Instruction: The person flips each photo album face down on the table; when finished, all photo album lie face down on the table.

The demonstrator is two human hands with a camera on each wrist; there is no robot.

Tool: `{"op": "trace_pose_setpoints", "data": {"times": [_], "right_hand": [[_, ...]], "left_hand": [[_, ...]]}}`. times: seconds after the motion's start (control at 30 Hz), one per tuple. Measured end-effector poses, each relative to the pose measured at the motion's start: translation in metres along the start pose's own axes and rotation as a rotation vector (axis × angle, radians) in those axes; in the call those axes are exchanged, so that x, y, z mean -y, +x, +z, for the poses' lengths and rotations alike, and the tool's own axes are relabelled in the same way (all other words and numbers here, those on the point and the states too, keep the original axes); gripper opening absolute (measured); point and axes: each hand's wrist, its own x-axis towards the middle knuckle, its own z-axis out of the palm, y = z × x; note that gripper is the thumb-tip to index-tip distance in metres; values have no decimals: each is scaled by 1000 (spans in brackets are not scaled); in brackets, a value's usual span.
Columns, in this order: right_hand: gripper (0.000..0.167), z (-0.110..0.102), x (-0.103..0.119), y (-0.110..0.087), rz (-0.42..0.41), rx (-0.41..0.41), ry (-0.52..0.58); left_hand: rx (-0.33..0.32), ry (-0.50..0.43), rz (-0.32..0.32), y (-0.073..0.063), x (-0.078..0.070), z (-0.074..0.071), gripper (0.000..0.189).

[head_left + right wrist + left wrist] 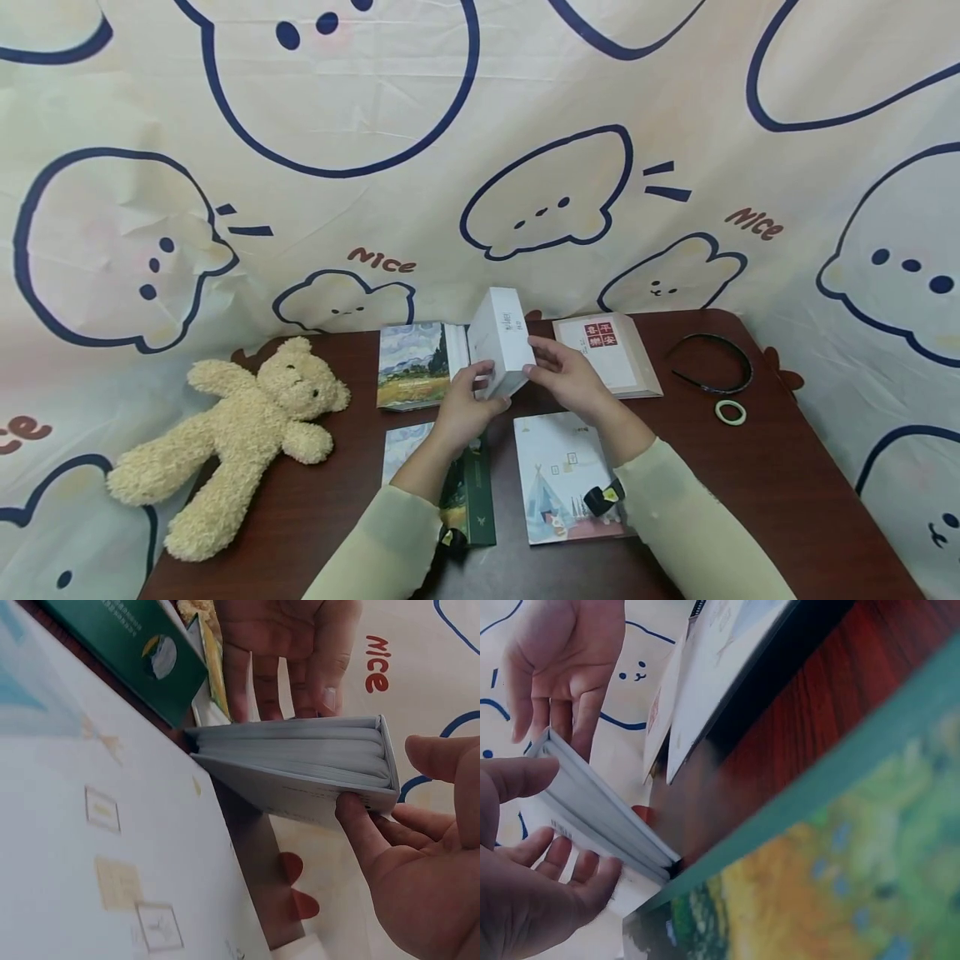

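A thick white hardcover book (501, 340) is held upright and turned at an angle, between both hands. My left hand (463, 410) grips its left cover near the lower edge; in the left wrist view the thumb lies over a corner and the fingers reach toward the cover with a barcode (561, 828). My right hand (573, 379) holds the other side, one fingertip pressing the cover by the spine in the right wrist view. Page edges (300, 754) show between the covers there. Behind the left hand lies a landscape-painting book (412, 367).
A green-spined book (478, 492) lies partly under the left forearm. A white tent-picture book (551, 475) lies near the right wrist. Behind it is a white book with red characters (611, 367). A teddy bear (247, 433), black headband (712, 387) and pale green ring (730, 412) flank them.
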Motion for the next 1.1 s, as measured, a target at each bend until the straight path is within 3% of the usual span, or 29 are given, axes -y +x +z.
{"op": "trace_pose_setpoints", "data": {"times": [0.33, 0.9, 1.1], "right_hand": [[65, -11, -10, -3, 56, -39, -45], [67, -25, -27, -2, 134, -75, -135], [68, -26, -33, -1, 172, -89, -205]], "left_hand": [[47, 75, -40, -2, 2, 7, 63], [121, 52, -99, -1, 4, 8, 60], [135, 51, -91, -2, 2, 9, 61]]}}
